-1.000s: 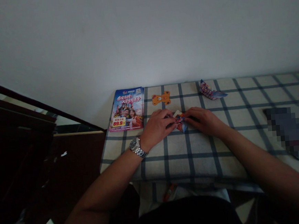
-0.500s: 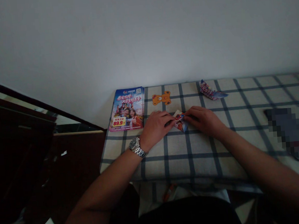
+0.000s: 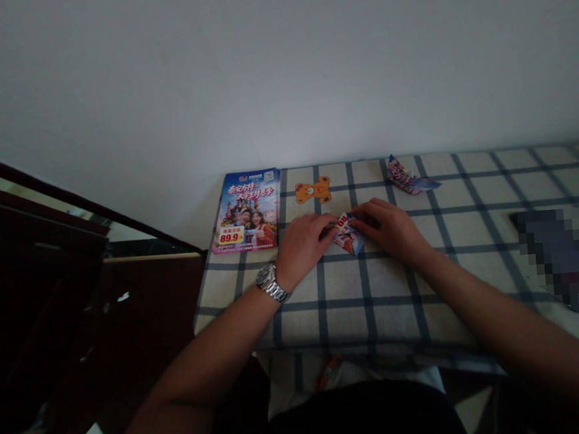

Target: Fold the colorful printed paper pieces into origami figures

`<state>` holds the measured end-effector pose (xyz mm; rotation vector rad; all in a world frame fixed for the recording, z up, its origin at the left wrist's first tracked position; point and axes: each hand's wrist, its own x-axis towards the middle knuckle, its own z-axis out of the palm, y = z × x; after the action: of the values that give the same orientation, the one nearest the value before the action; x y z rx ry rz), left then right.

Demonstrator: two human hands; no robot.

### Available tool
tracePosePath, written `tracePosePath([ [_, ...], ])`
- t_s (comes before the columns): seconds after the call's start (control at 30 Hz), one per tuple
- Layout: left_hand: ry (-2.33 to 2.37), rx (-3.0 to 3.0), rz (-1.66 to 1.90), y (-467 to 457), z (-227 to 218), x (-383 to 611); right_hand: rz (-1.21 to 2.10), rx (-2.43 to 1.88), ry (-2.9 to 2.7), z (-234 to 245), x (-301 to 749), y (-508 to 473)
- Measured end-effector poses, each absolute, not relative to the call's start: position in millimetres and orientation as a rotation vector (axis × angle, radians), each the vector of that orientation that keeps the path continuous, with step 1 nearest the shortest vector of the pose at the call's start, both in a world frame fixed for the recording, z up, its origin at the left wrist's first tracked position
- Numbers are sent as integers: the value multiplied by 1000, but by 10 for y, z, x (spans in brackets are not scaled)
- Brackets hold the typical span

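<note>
A small folded paper (image 3: 350, 240), printed in blue, red and white like the flyers, lies on the checked tablecloth between my hands. My left hand (image 3: 306, 244) pinches its upper left edge with thumb and forefinger, and a steel watch (image 3: 271, 283) sits on that wrist. From the other side, my right hand (image 3: 388, 227) grips the upper right edge in the same way. The fingertips of both hands nearly meet at the paper's top. To the left of my left hand is a stack of flyers (image 3: 246, 214).
An orange bear figure (image 3: 312, 190) lies flat behind my hands. Farther right, near the wall, rests a folded paper boat shape (image 3: 411, 177). A dark, pixelated object (image 3: 563, 255) lies at the right on the checked tablecloth (image 3: 297, 320). A pale wall (image 3: 308, 75) rises behind.
The paper's top flap, where a pale inner side showed before, now lies flatter with printed red figures showing. Both hands have shifted only slightly and keep their pinch.
</note>
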<state>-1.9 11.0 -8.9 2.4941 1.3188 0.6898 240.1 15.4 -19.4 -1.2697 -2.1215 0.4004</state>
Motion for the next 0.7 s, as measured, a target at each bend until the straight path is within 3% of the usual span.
tracePosePath([
  [0.7,1007,2605,761,211,-173,-45,314,-1331,-2215,-234,2349,131],
])
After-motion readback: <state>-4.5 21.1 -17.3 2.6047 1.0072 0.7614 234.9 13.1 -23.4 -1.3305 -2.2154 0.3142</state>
